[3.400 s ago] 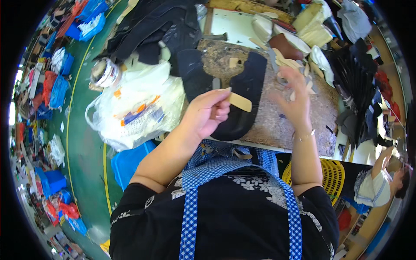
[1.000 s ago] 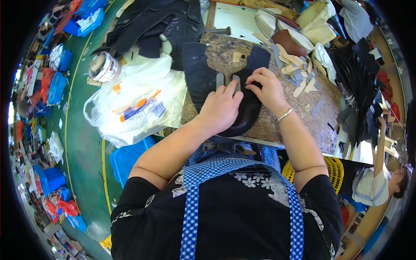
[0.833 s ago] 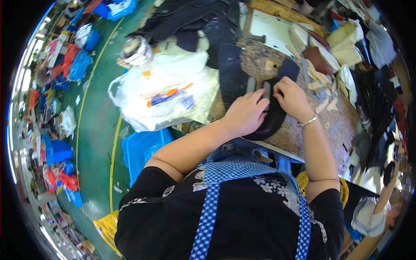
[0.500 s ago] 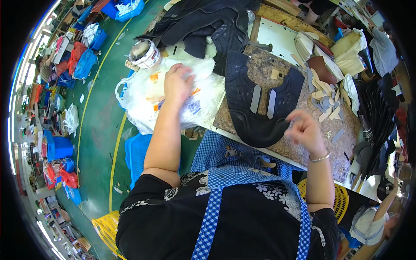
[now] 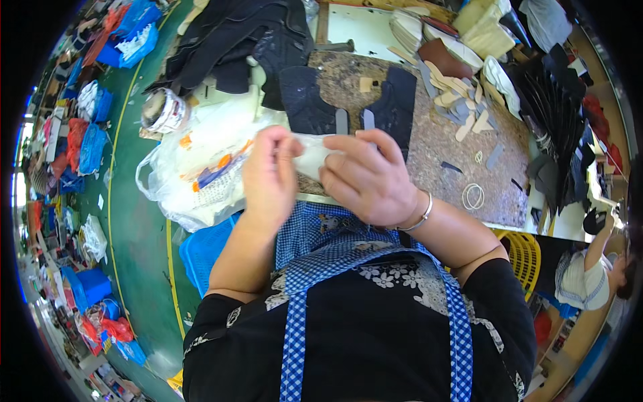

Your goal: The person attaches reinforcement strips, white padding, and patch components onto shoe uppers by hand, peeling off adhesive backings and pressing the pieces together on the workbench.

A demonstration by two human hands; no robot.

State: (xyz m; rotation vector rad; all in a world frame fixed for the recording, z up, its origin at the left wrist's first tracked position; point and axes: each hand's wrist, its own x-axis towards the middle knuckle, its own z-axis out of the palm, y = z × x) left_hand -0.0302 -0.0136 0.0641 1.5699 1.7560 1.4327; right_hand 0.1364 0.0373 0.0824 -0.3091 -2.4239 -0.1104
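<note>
Orange-and-blue printing (image 5: 224, 164) on a white plastic bag (image 5: 214, 144), small markings (image 5: 179, 114) on a white tub (image 5: 167, 120), none legible

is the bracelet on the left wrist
No, the silver bracelet circles the wrist of the right hand, and the wrist by the left hand is bare.

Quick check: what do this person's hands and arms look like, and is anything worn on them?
The left hand and right hand are ungloved. A slim silvery bangle circles the right wrist. Both sleeves are short and black with pale patterned patches.
</note>
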